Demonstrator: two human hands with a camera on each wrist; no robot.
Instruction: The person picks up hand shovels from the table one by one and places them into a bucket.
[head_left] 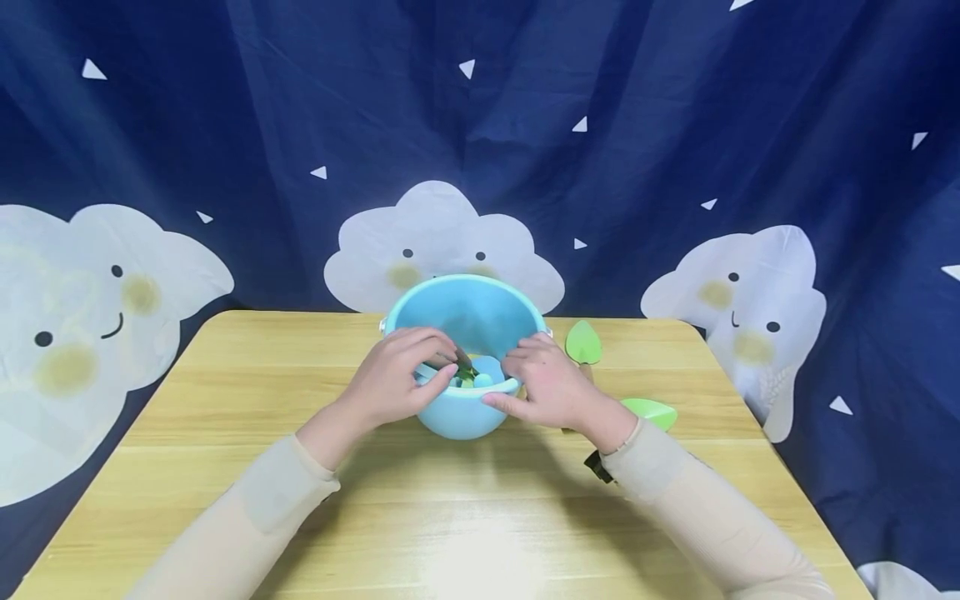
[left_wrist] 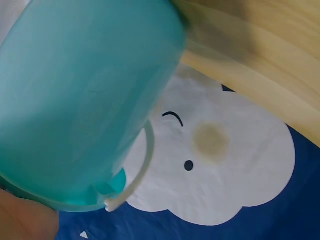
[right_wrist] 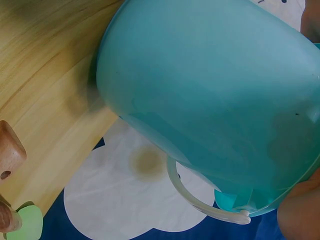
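A light blue plastic bucket stands in the middle of the wooden table, its mouth tipped toward me. My left hand grips the left front of its rim, fingers bent over the edge. On the right front, my right hand holds the rim with the thumb outside and fingers inside. Within the bucket lie a light blue rounded piece, something green, and a dark brown piece beside my left fingers; their kinds are unclear. The white bucket handle hangs at the far side.
Right of the bucket lie small toy garden tools with green leaf-shaped heads: one green head at the back and another green head by my right wrist. A wooden handle shows nearby. A dark blue curtain with clouds hangs behind the table.
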